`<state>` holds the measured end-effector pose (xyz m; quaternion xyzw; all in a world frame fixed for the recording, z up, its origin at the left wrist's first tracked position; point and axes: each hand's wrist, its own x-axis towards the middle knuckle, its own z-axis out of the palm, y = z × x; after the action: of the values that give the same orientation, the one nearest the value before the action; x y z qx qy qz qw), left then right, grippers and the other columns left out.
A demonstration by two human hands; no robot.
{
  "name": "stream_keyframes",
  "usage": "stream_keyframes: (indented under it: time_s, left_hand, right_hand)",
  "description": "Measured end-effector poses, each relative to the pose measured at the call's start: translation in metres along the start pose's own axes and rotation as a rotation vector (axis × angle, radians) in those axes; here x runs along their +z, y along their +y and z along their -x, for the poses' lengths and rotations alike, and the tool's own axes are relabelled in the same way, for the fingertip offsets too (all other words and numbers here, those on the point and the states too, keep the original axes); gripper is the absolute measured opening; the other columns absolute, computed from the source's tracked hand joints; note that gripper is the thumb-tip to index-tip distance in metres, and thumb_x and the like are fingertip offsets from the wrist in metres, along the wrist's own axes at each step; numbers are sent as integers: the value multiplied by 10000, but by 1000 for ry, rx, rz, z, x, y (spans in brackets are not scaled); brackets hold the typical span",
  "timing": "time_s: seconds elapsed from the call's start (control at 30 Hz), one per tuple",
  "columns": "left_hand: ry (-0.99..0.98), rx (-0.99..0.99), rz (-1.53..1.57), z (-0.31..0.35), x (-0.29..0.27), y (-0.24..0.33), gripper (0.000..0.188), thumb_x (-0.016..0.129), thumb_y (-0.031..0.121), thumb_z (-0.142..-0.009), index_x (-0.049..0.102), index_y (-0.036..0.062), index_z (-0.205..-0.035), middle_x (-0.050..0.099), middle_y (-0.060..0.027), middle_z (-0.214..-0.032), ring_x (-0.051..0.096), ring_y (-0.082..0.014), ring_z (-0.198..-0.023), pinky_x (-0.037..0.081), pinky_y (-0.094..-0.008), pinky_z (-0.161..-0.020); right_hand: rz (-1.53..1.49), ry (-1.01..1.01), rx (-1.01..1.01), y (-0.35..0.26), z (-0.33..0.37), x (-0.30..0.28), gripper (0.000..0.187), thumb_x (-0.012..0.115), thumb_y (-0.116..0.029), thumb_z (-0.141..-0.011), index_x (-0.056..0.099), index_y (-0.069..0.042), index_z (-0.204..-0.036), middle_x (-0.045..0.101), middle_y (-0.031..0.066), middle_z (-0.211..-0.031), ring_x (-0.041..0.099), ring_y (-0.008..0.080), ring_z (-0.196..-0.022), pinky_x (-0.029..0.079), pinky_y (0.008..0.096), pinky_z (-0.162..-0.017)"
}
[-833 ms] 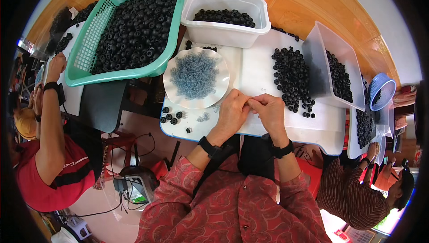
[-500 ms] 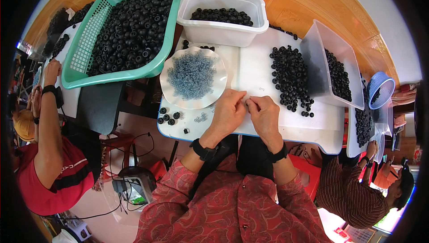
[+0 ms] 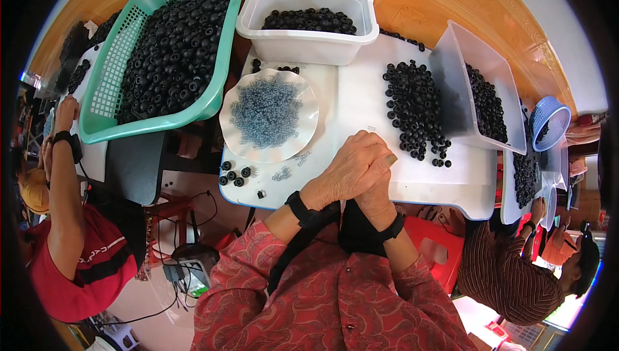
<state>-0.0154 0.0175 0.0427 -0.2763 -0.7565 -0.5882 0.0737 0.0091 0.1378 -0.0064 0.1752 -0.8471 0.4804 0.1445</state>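
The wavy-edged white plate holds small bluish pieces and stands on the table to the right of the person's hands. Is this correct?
Not quite: the head view shows the wavy-edged white plate to the left of the person's hands, not to the right. It does hold small bluish pieces and stands on the table.

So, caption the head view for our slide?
Left hand over right hand, near loose black parts and a plate of bluish bits.
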Motion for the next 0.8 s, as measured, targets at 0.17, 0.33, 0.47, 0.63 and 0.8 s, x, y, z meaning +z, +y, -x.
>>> stream_keyframes:
  time_s: [0.17, 0.33, 0.47, 0.63, 0.8]
  left_hand:
    - [47, 23, -7, -1, 2, -1, 215, 487, 180, -938, 627, 28, -879, 591, -123, -908, 512, -302, -888, 409, -394, -839]
    - [16, 51, -46, -4, 0, -2, 244, 446, 186, -945, 597, 20, -847, 587, -126, -914, 509, -313, -881, 406, -398, -825]
    - [31, -47, 1, -5, -3, -3, 258, 420, 179, -955, 584, 8, -853, 581, -130, -906, 514, -322, -887, 414, -405, -837]
    - [59, 122, -10, -8, -2, -14, 191, 486, 151, -927, 574, 9, -836, 564, -131, -885, 499, -328, -840, 392, -418, -769]
    - [-28, -65, 33, -4, -8, -9, 319, 393, 233, -996, 617, 11, -946, 595, -139, -957, 540, -331, -928, 438, -410, -896]
  right_hand:
    - [141, -80, -93, 1, 3, -4, 308, 727, -91, -865, 573, -25, -1124, 621, 83, -1045, 623, 207, -942, 517, 316, -786]
    - [147, -73, -80, 3, 1, -2, 317, 738, -102, -851, 587, -27, -1120, 641, 104, -1036, 644, 245, -936, 530, 337, -782]
    - [130, -103, -36, -3, -2, -1, 322, 737, -105, -837, 608, -32, -1123, 655, 117, -1037, 654, 282, -945, 535, 366, -795]
    - [364, -72, -252, -11, -16, -5, 305, 716, -71, -768, 663, -38, -1067, 679, 106, -1000, 667, 301, -930, 554, 414, -711]
    - [283, -111, -143, -15, -14, -5, 306, 720, -59, -755, 670, -47, -1057, 672, 106, -994, 666, 312, -892, 550, 417, -664]
